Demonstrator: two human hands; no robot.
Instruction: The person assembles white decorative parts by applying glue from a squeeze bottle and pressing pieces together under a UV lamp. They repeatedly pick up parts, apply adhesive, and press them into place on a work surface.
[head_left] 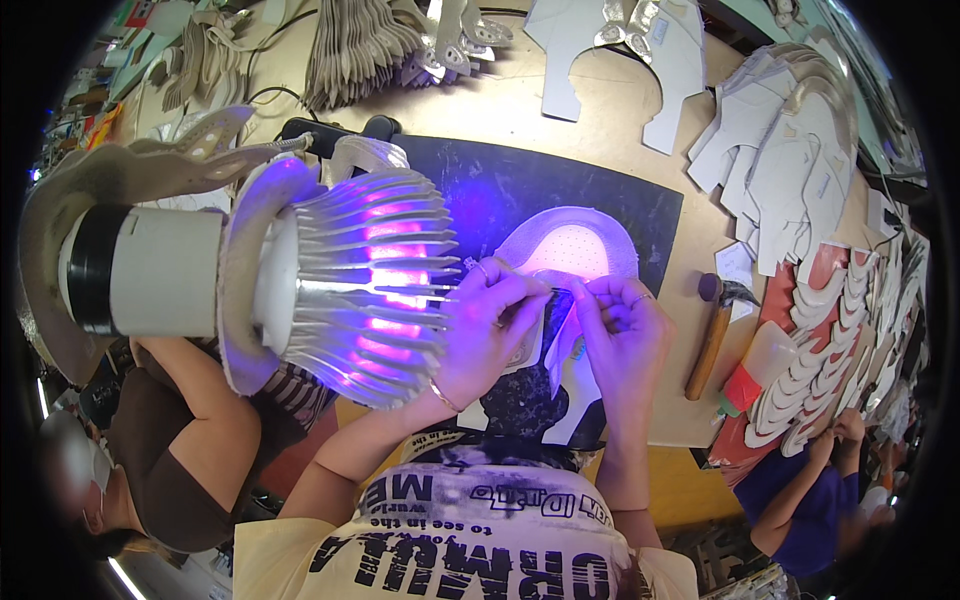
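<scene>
Our left hand (pixel 492 315) and right hand (pixel 627 325) pinch, apparently, the near edge of a curved perforated piece (pixel 568 250).

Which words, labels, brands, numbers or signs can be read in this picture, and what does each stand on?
Cream shirt: large black lettering, partly legible, upside down; not copied out here.
White cut piece at the top: bluish mark, too small to read.
White pile on the right: faint marks, too small to read.

Bold black lettering (pixel 508 578) (upside down) across a cream shirt (pixel 445 512).
</scene>
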